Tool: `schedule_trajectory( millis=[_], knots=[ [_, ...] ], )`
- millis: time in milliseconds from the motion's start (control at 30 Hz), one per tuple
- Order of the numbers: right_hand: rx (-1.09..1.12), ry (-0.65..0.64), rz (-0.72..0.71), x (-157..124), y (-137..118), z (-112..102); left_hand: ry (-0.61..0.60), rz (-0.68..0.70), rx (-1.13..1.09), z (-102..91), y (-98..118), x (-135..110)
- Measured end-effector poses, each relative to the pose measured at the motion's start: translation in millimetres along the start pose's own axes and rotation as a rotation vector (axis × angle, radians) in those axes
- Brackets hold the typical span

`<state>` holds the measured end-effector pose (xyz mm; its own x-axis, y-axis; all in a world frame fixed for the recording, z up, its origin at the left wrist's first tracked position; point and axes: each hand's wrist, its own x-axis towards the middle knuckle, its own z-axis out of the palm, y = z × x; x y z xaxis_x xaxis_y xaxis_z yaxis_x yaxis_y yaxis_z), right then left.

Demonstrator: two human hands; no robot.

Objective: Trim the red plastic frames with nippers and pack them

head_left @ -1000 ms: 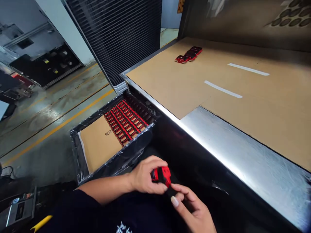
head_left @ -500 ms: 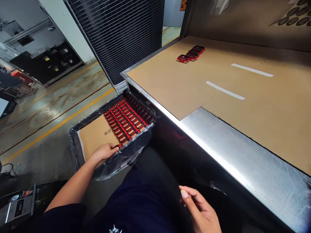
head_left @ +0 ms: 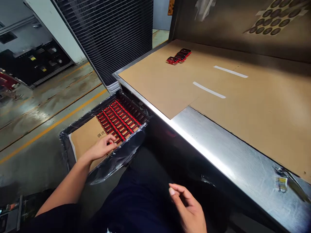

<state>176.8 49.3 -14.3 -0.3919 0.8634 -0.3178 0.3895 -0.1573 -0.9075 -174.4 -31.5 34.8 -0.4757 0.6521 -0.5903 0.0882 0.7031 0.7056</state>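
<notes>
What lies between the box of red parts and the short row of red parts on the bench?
Head view: only the bench's steel edge and bare brown cardboard separate the box from the row.

A left hand is seen laid in a plastic-lined box, fingertips set against the near end of rows of red parts. The right hand is held empty, loosely curled, beside a steel table covered with cardboard.
</notes>
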Motion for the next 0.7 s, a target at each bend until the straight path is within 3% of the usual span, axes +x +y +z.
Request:
schedule_trajectory(
  millis=[67, 133, 200, 267, 300, 367, 500, 700],
  knots=[
    [-0.060, -0.026, -0.147, -2, -2, 7, -0.104, 0.023, -0.178, 49.2, 22, -4],
    [-0.143, -0.038, -0.316, -3, -5, 12, -0.236, -0.002, -0.339, 111.8, 38, -8],
    [-0.228, 0.024, -0.414, -5, -6, 14, -0.363, -0.052, -0.453, 169.8, 49, -14],
    [-0.272, 0.117, -0.405, -8, -7, 10, -0.468, -0.109, -0.535, 207.7, 54, -24],
    [-0.274, 0.154, -0.379, -11, -8, 7, -0.508, -0.133, -0.566, 217.3, 55, -29],
    [-0.238, 0.176, -0.325, -17, -11, 2, -0.577, -0.169, -0.604, 220.6, 56, -38],
    [-0.048, 0.138, -0.260, -22, -16, -2, -0.711, -0.186, -0.652, 201.5, 54, -35],
    [0.172, 0.109, -0.318, -23, -14, 2, -0.960, 0.099, -0.675, 175.7, 35, -24]
  ],
)
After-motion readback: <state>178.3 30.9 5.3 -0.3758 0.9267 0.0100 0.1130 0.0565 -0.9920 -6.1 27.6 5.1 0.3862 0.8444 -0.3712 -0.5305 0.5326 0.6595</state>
